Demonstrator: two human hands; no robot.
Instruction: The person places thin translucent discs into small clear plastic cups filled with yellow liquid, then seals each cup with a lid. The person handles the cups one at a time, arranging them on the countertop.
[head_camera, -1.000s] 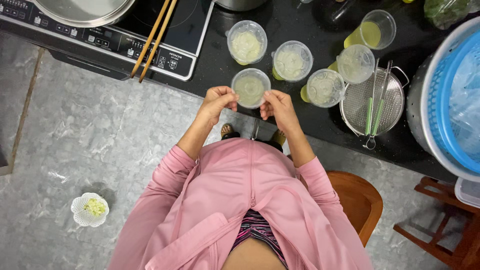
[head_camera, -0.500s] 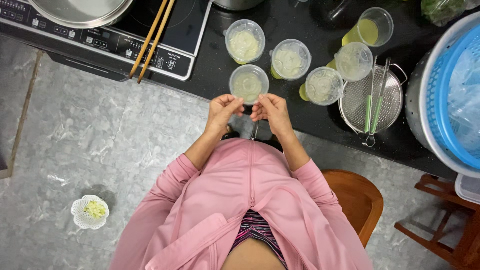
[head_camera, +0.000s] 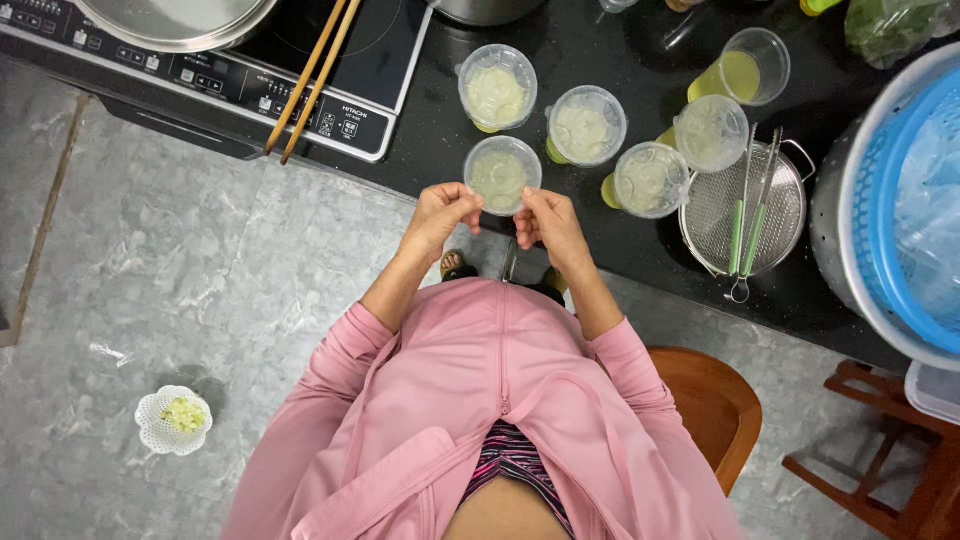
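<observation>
Lidded plastic cup (head_camera: 502, 176) at black counter (head_camera: 600, 250) edge, pale green drink inside. My left hand (head_camera: 440, 215) and right hand (head_camera: 545, 222) pinch lid rim, fingers curled tight. Four more lidded cups, one open cup (head_camera: 752, 66). Two chopsticks (head_camera: 312, 78); one strainer (head_camera: 745, 210).

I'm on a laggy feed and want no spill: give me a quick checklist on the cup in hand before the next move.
1. Both hands on it: left hand and right hand pinch opposite sides of the lidded cup. Ok.
2. Lid seated all round: cannot tell from above.
3. Cup supported: it sits over the black counter near the edge; whether it rests there cannot tell.
4. Room beside it: the neighbouring lidded cup stands apart. Ok.
5. Chopsticks clear of the hands: ok.
6. Strainer with tongs out of the way: ok.
</observation>
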